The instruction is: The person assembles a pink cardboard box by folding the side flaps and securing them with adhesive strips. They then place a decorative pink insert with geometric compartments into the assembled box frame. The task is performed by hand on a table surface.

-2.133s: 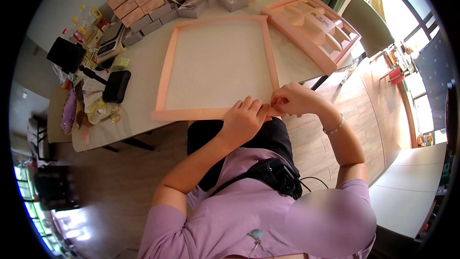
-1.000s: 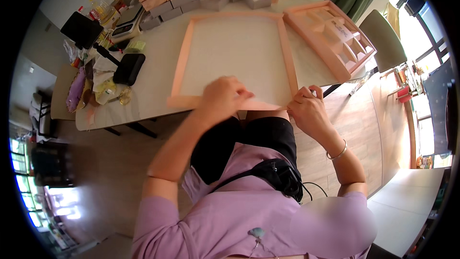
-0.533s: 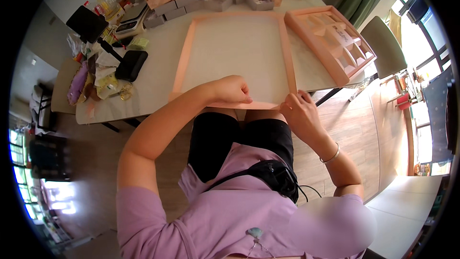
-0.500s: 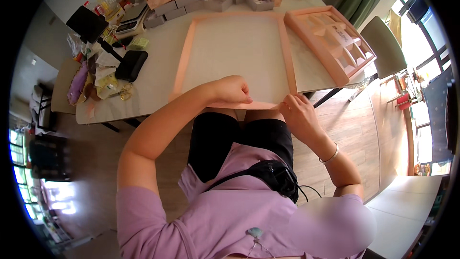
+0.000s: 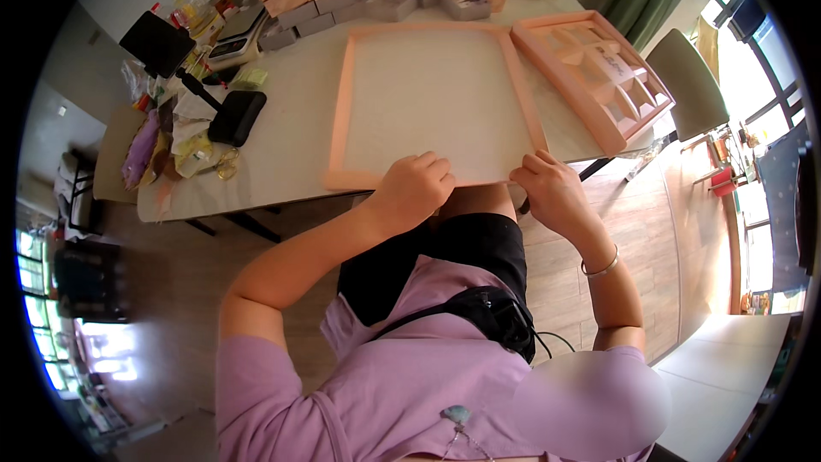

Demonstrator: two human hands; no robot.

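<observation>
A large, flat box lid [image 5: 340, 111] with a peach rim and a pale middle, perhaps a clear window, lies at the table's near edge. My left hand [image 5: 415, 191] is closed on the middle of its near rim, fingers curled over the edge. At the near right corner, my right hand [image 5: 552, 188] pinches the rim between thumb and fingers. To the right rests a peach box tray [image 5: 560, 77] with several divided compartments and a small printed card inside.
Several peach and grey boxes [image 5: 316, 0] are stacked at the back. On the left are a black stand [image 5: 235, 118], a scale [image 5: 235, 43], bottles [image 5: 192, 0], scissors [image 5: 226, 164] and a purple bag [image 5: 141, 150]. A chair [image 5: 688, 85] stands beyond the tray.
The lid has shifted slightly right and turned a little. My left hand has come back from over the lid to its near rim. My right hand has moved right with the corner.
</observation>
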